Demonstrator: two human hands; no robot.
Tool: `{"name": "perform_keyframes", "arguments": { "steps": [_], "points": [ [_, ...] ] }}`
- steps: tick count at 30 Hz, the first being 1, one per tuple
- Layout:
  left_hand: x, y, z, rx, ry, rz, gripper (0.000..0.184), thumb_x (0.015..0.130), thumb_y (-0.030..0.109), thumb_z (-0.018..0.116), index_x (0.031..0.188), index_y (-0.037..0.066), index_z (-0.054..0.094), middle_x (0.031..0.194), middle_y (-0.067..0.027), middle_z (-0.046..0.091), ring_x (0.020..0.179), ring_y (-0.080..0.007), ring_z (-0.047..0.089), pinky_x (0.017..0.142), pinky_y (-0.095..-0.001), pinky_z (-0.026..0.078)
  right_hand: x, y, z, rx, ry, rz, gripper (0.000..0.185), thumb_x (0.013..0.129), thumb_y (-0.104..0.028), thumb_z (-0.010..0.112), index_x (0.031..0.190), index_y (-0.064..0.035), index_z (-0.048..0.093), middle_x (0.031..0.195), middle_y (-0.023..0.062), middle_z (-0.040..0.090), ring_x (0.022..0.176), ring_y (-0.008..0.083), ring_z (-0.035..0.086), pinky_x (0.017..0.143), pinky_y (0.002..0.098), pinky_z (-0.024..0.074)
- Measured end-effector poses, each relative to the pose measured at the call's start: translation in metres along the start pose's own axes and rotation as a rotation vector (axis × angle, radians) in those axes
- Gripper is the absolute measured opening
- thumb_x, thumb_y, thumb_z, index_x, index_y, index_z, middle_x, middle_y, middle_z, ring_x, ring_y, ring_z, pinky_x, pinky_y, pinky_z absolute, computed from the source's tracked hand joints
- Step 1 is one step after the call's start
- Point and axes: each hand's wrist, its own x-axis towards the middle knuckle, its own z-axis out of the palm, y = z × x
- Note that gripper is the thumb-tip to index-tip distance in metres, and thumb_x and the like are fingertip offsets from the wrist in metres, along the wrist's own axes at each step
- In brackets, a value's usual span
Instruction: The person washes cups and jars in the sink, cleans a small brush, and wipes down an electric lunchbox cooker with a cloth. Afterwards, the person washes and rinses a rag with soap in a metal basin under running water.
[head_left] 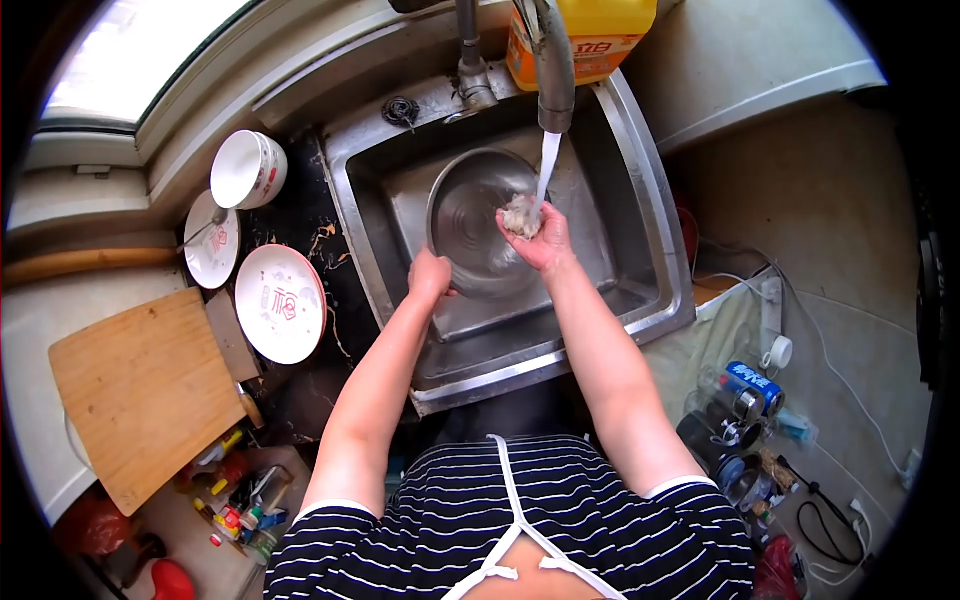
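Observation:
My left hand [432, 275] is closed around the near-left rim of a round metal basin [475, 275], which is tilted inside the steel sink [350, 200]. Over the basin's right side, my right hand [550, 240] is palm up with its fingers curled around a shaggy, off-white scrubber [520, 215]; its exact kind is hard to make out. Water [547, 165] runs from the faucet [556, 100] onto the scrubber and palm. The basin's inside looks wet.
Left of the sink stand stacked bowls [240, 170], a small plate with a spoon [212, 250], and larger plates [280, 305]. A wooden cutting board [150, 395] lies farther left. A yellow jug [600, 40] stands behind the faucet; cans and jars [750, 390] are at right.

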Motion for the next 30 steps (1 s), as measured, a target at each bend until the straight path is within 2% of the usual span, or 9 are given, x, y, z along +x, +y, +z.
{"name": "perform_keyframes", "arguments": {
  "steps": [6, 8, 11, 12, 14, 18, 25, 27, 30],
  "points": [
    [0.027, -0.032, 0.034, -0.414, -0.375, -0.383, 0.015, 0.082, 0.004, 0.053, 0.088, -0.009, 0.057, 0.073, -0.0174, 0.063, 0.056, -0.0288, 0.064, 0.044, -0.0371, 0.056, 0.045, -0.011, -0.040, 0.115, 0.021, 0.177, 0.032, 0.094, -0.026, 0.053, 0.111, 0.0004, 0.048, 0.100, 0.0173, 0.059, 0.078, 0.0240, 0.061, 0.055, 0.0214, 0.0539],
    [0.034, -0.038, 0.044, -0.421, -0.402, -0.400, 0.014, 0.082, 0.005, 0.053, 0.087, -0.007, 0.057, 0.071, -0.0164, 0.062, 0.053, -0.0272, 0.062, 0.044, -0.0354, 0.056, 0.059, -0.016, -0.067, 0.126, -0.651, 0.452, 0.031, 0.095, -0.033, 0.052, 0.100, -0.0034, 0.049, 0.095, 0.0150, 0.059, 0.073, 0.0231, 0.061, 0.052, 0.0248, 0.0539],
    [0.047, -0.045, 0.052, -0.406, -0.423, -0.439, 0.013, 0.082, 0.006, 0.054, 0.086, -0.006, 0.057, 0.068, -0.0149, 0.061, 0.049, -0.0254, 0.060, 0.042, -0.0341, 0.055, 0.066, -0.015, -0.079, 0.090, -0.826, 0.381, 0.048, 0.093, -0.047, 0.051, 0.112, -0.0032, 0.052, 0.091, 0.0110, 0.058, 0.080, 0.0269, 0.063, 0.061, 0.0347, 0.0571],
    [0.052, -0.048, 0.052, -0.392, -0.419, -0.456, 0.012, 0.082, 0.007, 0.054, 0.086, -0.005, 0.057, 0.067, -0.0141, 0.060, 0.047, -0.0243, 0.058, 0.042, -0.0337, 0.054, 0.047, -0.009, -0.059, 0.088, -0.823, 0.380, 0.048, 0.093, -0.047, 0.051, 0.112, -0.0032, 0.052, 0.091, 0.0110, 0.058, 0.080, 0.0269, 0.063, 0.061, 0.0347, 0.0571],
    [0.063, -0.054, 0.051, -0.379, -0.416, -0.470, 0.012, 0.082, 0.007, 0.055, 0.085, -0.004, 0.057, 0.066, -0.0133, 0.060, 0.045, -0.0231, 0.057, 0.041, -0.0333, 0.054, -0.015, 0.007, 0.013, -0.114, 0.102, -0.042, 0.053, 0.089, -0.053, 0.054, 0.107, -0.0027, 0.055, 0.086, 0.0097, 0.059, 0.083, 0.0302, 0.065, 0.064, 0.0394, 0.0579],
    [0.062, -0.050, 0.045, -0.348, -0.400, -0.478, 0.014, 0.084, 0.013, 0.059, 0.083, -0.002, 0.057, 0.061, -0.0098, 0.058, 0.041, -0.0207, 0.055, 0.037, -0.0311, 0.051, 0.025, -0.005, -0.024, 0.006, -0.056, 0.021, 0.041, 0.090, -0.042, 0.058, 0.099, -0.0022, 0.059, 0.086, 0.0110, 0.061, 0.089, 0.0340, 0.064, 0.083, 0.0505, 0.0533],
    [0.042, -0.023, 0.080, -0.090, 0.232, 0.328, 0.049, 0.090, 0.043, 0.059, 0.123, 0.007, 0.055, 0.123, -0.0181, 0.055, 0.119, -0.0343, 0.047, 0.098, -0.0549, 0.037, 0.003, -0.003, -0.002, -0.102, -0.021, -0.088, 0.034, 0.093, -0.036, 0.057, 0.094, -0.0017, 0.061, 0.089, 0.0118, 0.064, 0.081, 0.0264, 0.064, 0.077, 0.0408, 0.0536],
    [0.007, 0.047, 0.076, -1.158, -0.517, -0.208, 0.048, 0.095, 0.045, 0.047, 0.122, 0.006, 0.055, 0.125, -0.0185, 0.054, 0.117, -0.0368, 0.049, 0.099, -0.0508, 0.040, -0.002, 0.004, -0.003, -0.242, -0.220, -0.203, 0.031, 0.093, -0.035, 0.057, 0.093, -0.0046, 0.061, 0.089, 0.0103, 0.065, 0.082, 0.0251, 0.064, 0.077, 0.0381, 0.0518],
    [0.018, 0.069, 0.088, -1.442, -0.875, -0.185, 0.048, 0.097, 0.048, 0.038, 0.126, 0.013, 0.053, 0.128, -0.0118, 0.054, 0.117, -0.0338, 0.050, 0.097, -0.0495, 0.042, -0.024, 0.028, -0.002, -1.292, -0.251, -0.852, 0.026, 0.091, -0.030, 0.056, 0.098, -0.0058, 0.063, 0.090, 0.0097, 0.066, 0.087, 0.0273, 0.062, 0.085, 0.0412, 0.0460]
  ]
}}
